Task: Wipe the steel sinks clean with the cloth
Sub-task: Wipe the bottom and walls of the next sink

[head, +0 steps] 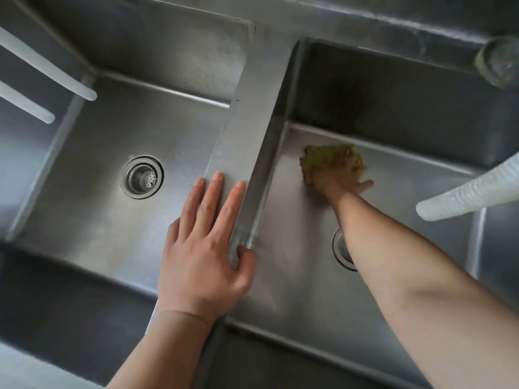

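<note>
**Cloth on the floor of the right-hand sink**

Two steel basins sit side by side, parted by a flat steel divider (247, 130) that runs from the near edge up toward the back wall. The right hand (338, 178) reaches deep into the right sink (407, 192) and presses a crumpled yellow-green cloth (323, 158) against the basin floor, close to the far wall and not far from the divider. The hand is blurred; its fingers lie over the cloth, with one finger sticking out to the side — whether the rest curl round the cloth or press it flat, I cannot tell. The forearm crosses over the right drain (341, 252), hiding most of it.

The left hand (205, 248) lies flat on the divider, fingers straight and slightly spread, thumb hooked over the edge on the right sink's side. It holds nothing.

The left sink (98, 220) shows its round drain (142, 177) with a perforated strainer basket in full view. Two white tubes (56, 71) jut in from the upper left over that basin, and a ribbed white hose (471, 192) comes in from the right over the right sink. A blurred round fitting (498, 61) sits at the upper right — too soft to identify.
</note>
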The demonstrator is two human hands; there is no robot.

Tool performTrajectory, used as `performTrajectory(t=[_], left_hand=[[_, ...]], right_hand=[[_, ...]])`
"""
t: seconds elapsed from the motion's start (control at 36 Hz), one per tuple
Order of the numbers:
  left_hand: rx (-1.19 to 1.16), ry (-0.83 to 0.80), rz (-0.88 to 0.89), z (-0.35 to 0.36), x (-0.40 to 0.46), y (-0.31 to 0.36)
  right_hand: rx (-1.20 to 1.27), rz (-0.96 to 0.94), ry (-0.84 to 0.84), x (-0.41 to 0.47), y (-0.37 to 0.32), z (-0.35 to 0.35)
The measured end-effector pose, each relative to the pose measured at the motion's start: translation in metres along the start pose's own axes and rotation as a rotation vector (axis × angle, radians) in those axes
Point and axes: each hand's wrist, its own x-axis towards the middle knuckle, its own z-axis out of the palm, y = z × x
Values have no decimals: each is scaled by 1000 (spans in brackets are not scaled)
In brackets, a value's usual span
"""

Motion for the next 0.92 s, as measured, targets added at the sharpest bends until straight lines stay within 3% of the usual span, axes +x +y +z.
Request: performTrajectory(t=[0.14, 0.25, 0.42, 0.47, 0.53, 0.67, 0.72, 0.83, 0.92], left_hand=[[3, 9, 1, 2, 0, 0], [6, 9, -5, 2, 1, 0], [19, 22, -15, 2, 0, 1], [18, 29, -18, 3, 0, 2], [22, 26, -20, 2, 0, 2], [25, 35, -20, 2, -1, 4], [28, 44, -21, 2, -1, 4], [51, 50, -12, 2, -1, 3], [48, 58, -13, 3, -1, 3]], right_hand=[[118, 128, 173, -18, 89, 19], [187, 108, 270, -31, 129, 33], [459, 17, 330, -19, 118, 19], [540, -122, 330, -18, 95, 9], [425, -309, 324, -13, 66, 3], [147, -575, 75, -19, 16, 32], [-20, -698, 89, -39, 12, 49], [-168, -665, 45, -61, 35, 67], [-134, -645, 97, -62, 65, 70]])
